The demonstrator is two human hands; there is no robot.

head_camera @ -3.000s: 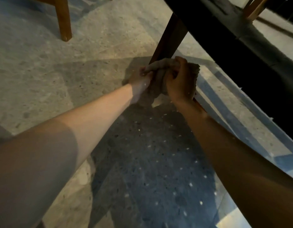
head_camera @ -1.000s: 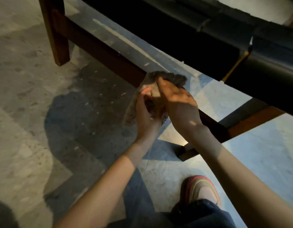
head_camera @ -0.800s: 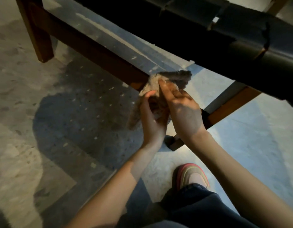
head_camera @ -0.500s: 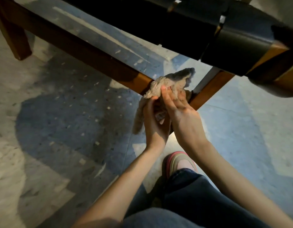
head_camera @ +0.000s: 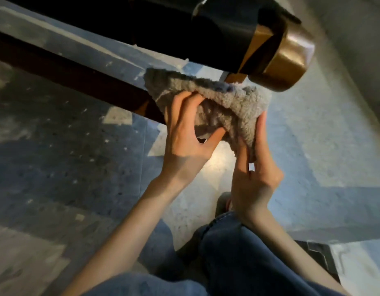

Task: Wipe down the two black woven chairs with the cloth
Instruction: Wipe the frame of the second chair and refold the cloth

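A fluffy grey cloth (head_camera: 231,101) is bunched between both hands, just below the corner of a black woven chair (head_camera: 184,28). My left hand (head_camera: 184,133) grips the cloth's left side, fingers curled into it and thumb under it. My right hand (head_camera: 253,169) pinches the cloth's right side between fingers and thumb. The cloth's upper edge lies against the chair's dark wooden lower rail (head_camera: 67,73). The chair's rounded wooden corner (head_camera: 285,58) sticks out right above the cloth. The second chair is out of view.
Speckled grey stone floor (head_camera: 67,167) spreads below, with shadow patches on the left. My knees in blue jeans (head_camera: 238,253) fill the bottom of the view. A shoe (head_camera: 224,201) shows just under my right wrist.
The view has swung right along the rail to the chair's corner. The cloth has spread wider between both hands, and my right hand has shifted from its top to its right side.
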